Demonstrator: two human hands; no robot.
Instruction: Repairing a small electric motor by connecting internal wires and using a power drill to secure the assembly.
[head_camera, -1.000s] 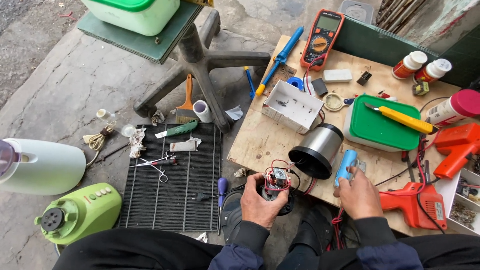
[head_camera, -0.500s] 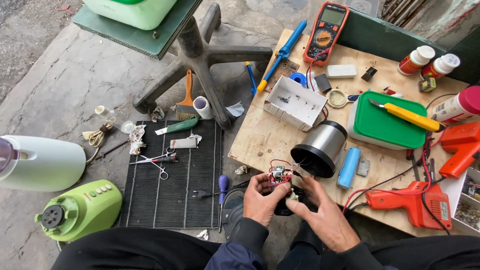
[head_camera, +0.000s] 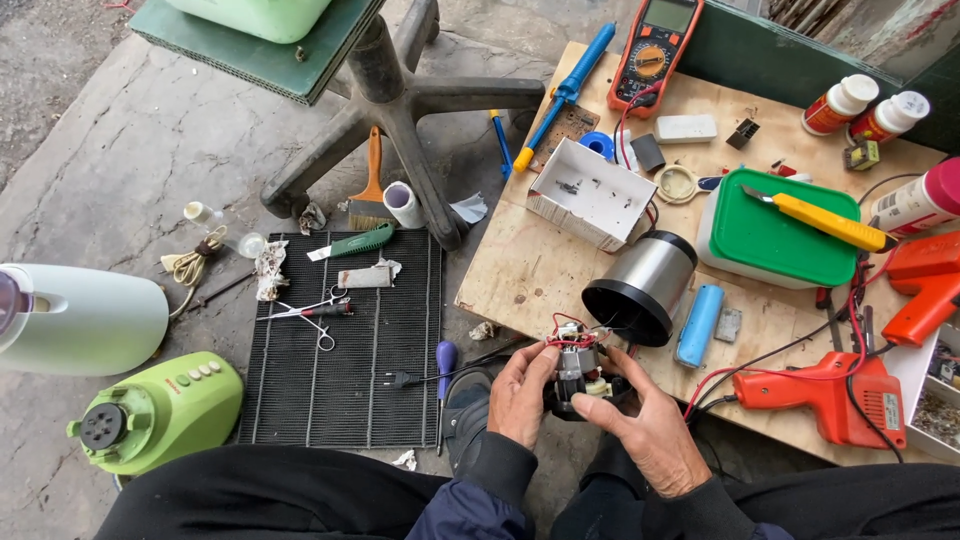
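rough bare plywood tabletop (head_camera: 530, 270); brushed shiny metal cylinder (head_camera: 645, 285); glossy orange plastic soldering gun (head_camera: 825, 395); matt black ribbed grille (head_camera: 340, 340) on cracked concrete floor (head_camera: 120, 160).

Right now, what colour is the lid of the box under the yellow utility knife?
Green, on a white box; the lid shows best in the head view.

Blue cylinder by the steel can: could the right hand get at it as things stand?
Probably yes. The blue cylinder lies uncovered on the board just beyond the right hand, nothing between them. But that hand and the left hand both hold the small motor, so it must let go.
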